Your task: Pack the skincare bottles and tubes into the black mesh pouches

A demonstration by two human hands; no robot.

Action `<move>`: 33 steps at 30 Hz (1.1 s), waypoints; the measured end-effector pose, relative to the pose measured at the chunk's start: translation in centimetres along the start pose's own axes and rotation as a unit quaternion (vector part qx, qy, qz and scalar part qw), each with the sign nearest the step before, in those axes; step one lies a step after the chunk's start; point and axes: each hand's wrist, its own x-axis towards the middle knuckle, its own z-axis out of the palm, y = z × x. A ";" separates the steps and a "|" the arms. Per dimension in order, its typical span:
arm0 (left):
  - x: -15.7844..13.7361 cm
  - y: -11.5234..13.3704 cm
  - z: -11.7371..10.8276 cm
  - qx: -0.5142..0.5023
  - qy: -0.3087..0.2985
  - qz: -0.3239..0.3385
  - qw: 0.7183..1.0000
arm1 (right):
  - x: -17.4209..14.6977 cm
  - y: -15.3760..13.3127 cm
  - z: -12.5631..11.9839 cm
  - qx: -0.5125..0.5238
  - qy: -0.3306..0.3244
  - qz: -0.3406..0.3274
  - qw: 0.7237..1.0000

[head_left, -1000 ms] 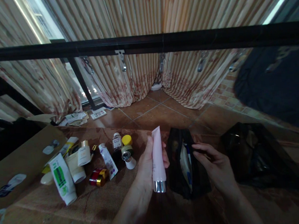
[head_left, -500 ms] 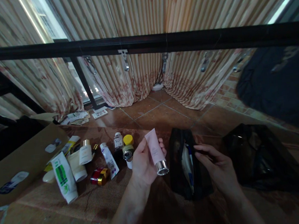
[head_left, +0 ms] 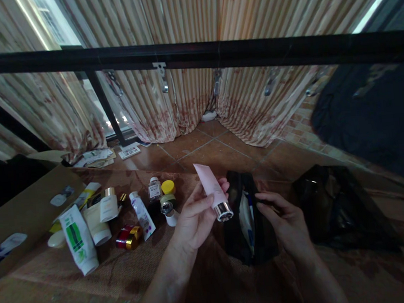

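A pink cosmetic tube [head_left: 210, 186] with a shiny silver cap lies tilted across the fingers of my left hand [head_left: 195, 214], the thumb pressing on its side. Just right of it stands a black zip pouch [head_left: 234, 241], its top unzipped. Inside the pouch show something white [head_left: 244, 216] and a blue strip. My right hand [head_left: 289, 221] pinches the pouch's right rim between thumb and fingers. Left of my left hand are a white bottle with a QR label [head_left: 155, 190], a jar with a yellow lid [head_left: 168, 187] and a white and purple tube [head_left: 142, 216].
Farther left lie a white and green tube [head_left: 77, 239], a cream bottle [head_left: 109, 207] and a red and gold item [head_left: 129, 237], beside a cardboard box [head_left: 32, 210]. A black plastic bag [head_left: 346, 209] sits at right. A dark metal rail [head_left: 192, 54] crosses before the curtains.
My left hand has moved the pink tube slightly up and right, toward the pouch, and its thumb now lies over the tube. The whole view has shifted a little; my right hand stays at the pouch's rim.
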 end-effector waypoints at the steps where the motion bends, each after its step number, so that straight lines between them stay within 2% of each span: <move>1: 0.0 -0.1 0.0 0.009 -0.002 0.000 1.000 | 0.0 0.0 0.0 0.000 0.002 -0.004 1.000; 8: -0.2 -0.2 0.1 0.047 0.027 -0.027 0.998 | 0.1 -0.1 0.2 0.018 -0.008 -0.017 1.000; 15: 0.1 -0.1 -0.2 0.053 0.079 -0.008 0.995 | 0.3 -0.4 0.1 0.007 -0.006 -0.040 0.999; 27: 0.5 0.4 0.6 0.025 0.123 -0.007 0.992 | 0.4 -0.4 -0.2 0.021 -0.003 -0.063 0.998; 33: 0.6 0.6 0.5 0.055 0.158 -0.005 0.986 | 0.4 -0.2 -0.5 0.022 0.001 -0.068 0.997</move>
